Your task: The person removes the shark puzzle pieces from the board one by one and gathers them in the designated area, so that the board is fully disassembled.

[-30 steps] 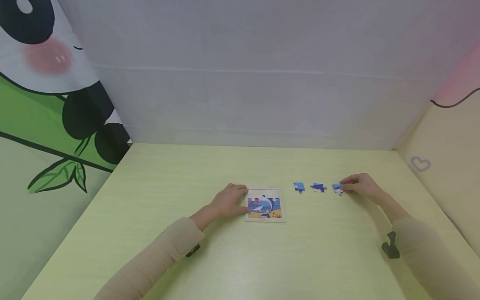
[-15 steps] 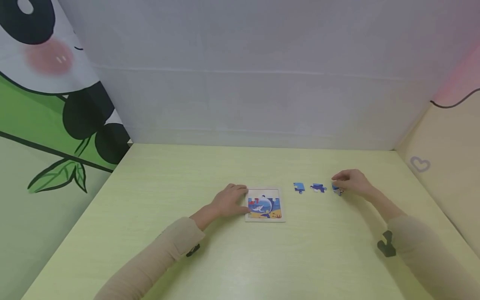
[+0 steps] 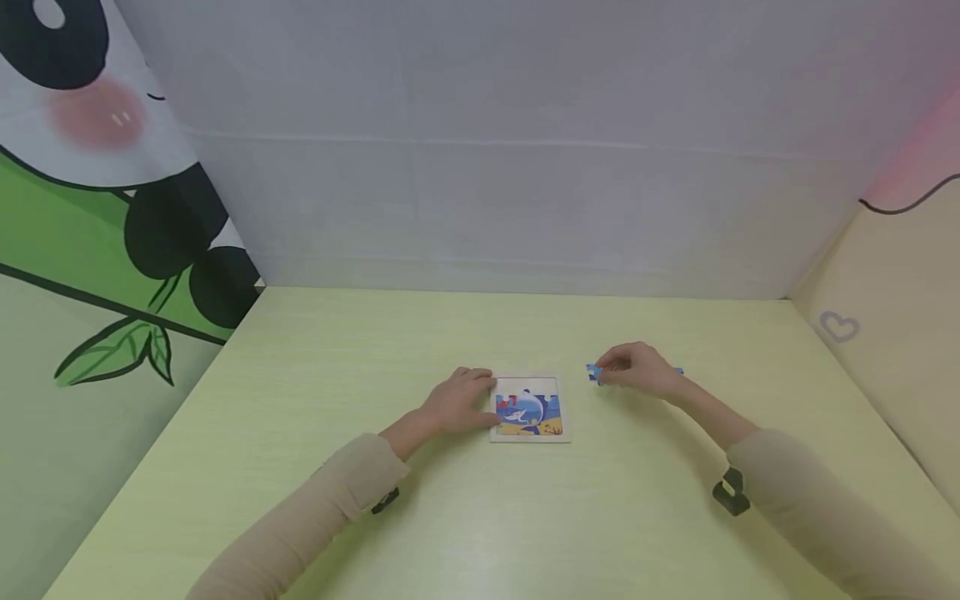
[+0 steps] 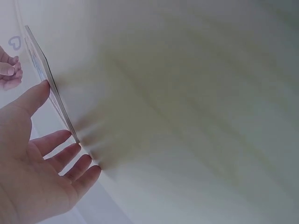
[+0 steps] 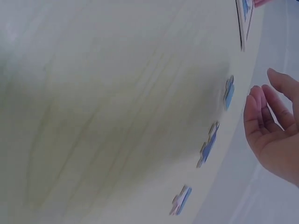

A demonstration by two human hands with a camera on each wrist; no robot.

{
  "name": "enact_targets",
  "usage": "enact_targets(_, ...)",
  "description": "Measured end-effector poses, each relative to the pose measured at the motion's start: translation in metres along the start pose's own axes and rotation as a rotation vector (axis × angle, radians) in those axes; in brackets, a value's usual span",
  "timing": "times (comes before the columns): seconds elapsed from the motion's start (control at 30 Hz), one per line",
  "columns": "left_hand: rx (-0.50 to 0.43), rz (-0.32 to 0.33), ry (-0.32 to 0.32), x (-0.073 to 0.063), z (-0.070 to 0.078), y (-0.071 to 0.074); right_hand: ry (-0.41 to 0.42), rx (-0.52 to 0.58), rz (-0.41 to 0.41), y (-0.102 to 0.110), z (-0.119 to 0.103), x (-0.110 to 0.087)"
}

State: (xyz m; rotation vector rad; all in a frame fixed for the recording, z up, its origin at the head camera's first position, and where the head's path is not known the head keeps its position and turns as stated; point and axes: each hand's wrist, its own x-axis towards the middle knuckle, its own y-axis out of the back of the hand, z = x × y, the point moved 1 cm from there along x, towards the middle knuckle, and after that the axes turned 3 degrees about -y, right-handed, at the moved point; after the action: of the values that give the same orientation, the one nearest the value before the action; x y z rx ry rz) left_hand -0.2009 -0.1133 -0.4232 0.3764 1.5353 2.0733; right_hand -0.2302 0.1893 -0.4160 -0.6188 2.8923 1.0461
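A small white-framed puzzle board (image 3: pixel 567 417) with a dolphin picture lies on the table. Its upper strip is bare and pale. My left hand (image 3: pixel 456 402) rests at the board's left edge, thumb and fingertips touching the frame; the left wrist view shows those fingers fairly straight. My right hand (image 3: pixel 640 369) hovers over the loose pieces, its fingers loosely bent with nothing between them. Beneath it lie a light-blue jigsaw piece (image 5: pixel 229 93), a dark-blue jigsaw piece (image 5: pixel 209 144) and a blue-and-white jigsaw piece (image 5: pixel 181 200). The head view has the middle piece hidden behind the hand.
The pale yellow-green table (image 3: pixel 375 333) meets a white wall (image 3: pixel 480 208) at the back. A panel with a cartoon drawing (image 3: pixel 150 250) stands at the left, and a beige panel with a heart (image 3: pixel 840 327) at the right.
My right hand has moved left from the blue-and-white piece, across the row, to over the light-blue piece. The loose pieces stay where they were. My left hand and the board have not moved.
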Motion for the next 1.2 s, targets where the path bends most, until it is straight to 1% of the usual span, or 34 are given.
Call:
enact_targets(0.2,-0.01,0.011,-0.04,-0.001,0.0,-0.002,0.033,-0.034,-0.036,-0.031,-0.013,0.008)
enact_targets(0.37,-0.042,0.017,-0.087,-0.002,0.003,-0.003,-0.001,-0.054,-0.052,-0.052,-0.018,0.012)
enact_targets(0.47,-0.047,0.004,-0.106,-0.001,0.006,-0.004,-0.024,-0.073,-0.05,-0.06,-0.02,0.013)
enact_targets(0.67,-0.055,-0.021,-0.143,-0.001,0.014,-0.008,0.0,-0.114,-0.033,-0.065,-0.023,0.011)
enact_targets(0.83,-0.042,-0.033,-0.172,-0.003,0.018,-0.009,-0.001,-0.141,-0.036,-0.065,-0.026,0.01)
enact_targets(1.0,-0.03,-0.028,-0.199,-0.004,0.021,-0.009,0.003,-0.179,-0.044,-0.064,-0.028,0.009)
enact_targets(1.2,-0.016,-0.041,-0.205,-0.003,0.022,-0.012,-0.013,-0.166,-0.075,-0.062,-0.026,0.011)
